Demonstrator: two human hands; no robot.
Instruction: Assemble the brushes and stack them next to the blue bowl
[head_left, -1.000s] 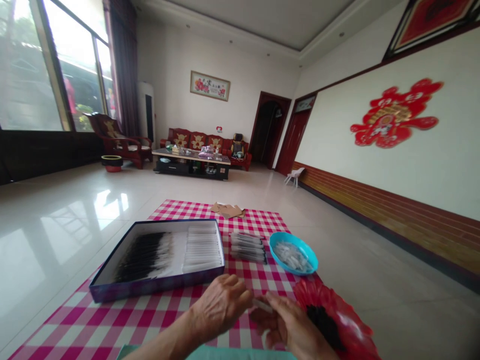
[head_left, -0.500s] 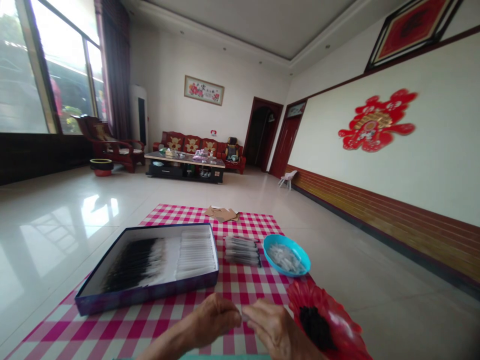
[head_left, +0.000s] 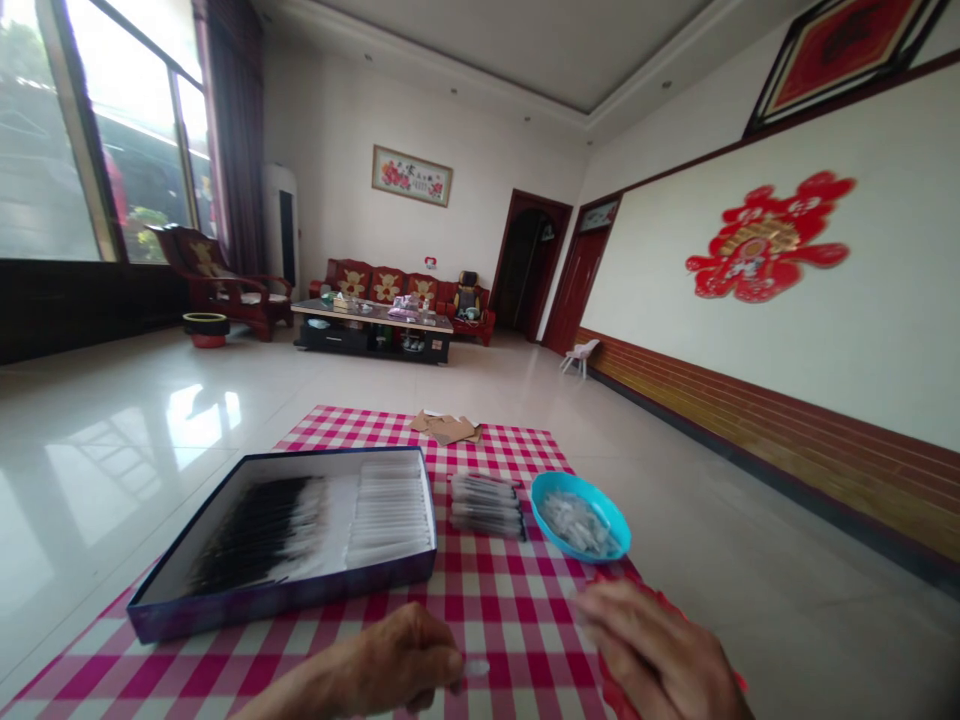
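My left hand [head_left: 405,655] is closed in a pinch above the checked cloth. A small clear plastic piece [head_left: 476,667] sticks out from its fingertips. My right hand [head_left: 652,645], blurred by motion, is over the red dish [head_left: 611,690] with its fingers stretched out; I see nothing held in it. Most of the dish is covered by that hand, and its contents are hidden. Beyond the right hand, a blue bowl [head_left: 541,492] holds many small translucent pieces [head_left: 581,522]. Slim pen-like sticks [head_left: 486,505] with dark ends lie in a stack left of the bowl.
A shallow dark-blue box [head_left: 300,592] on the left holds rows of black sticks [head_left: 259,530] and white translucent tubes [head_left: 388,508]. Flattened brown cardboard [head_left: 448,427] lies at the far edge of the pink checked cloth [head_left: 495,600]. Farther off stand a low table [head_left: 375,318] and a small chair [head_left: 580,356].
My hands were close together at the middle; they have parted. The right hand has moved right over the red dish, the left slightly left and down with the clear plastic piece.
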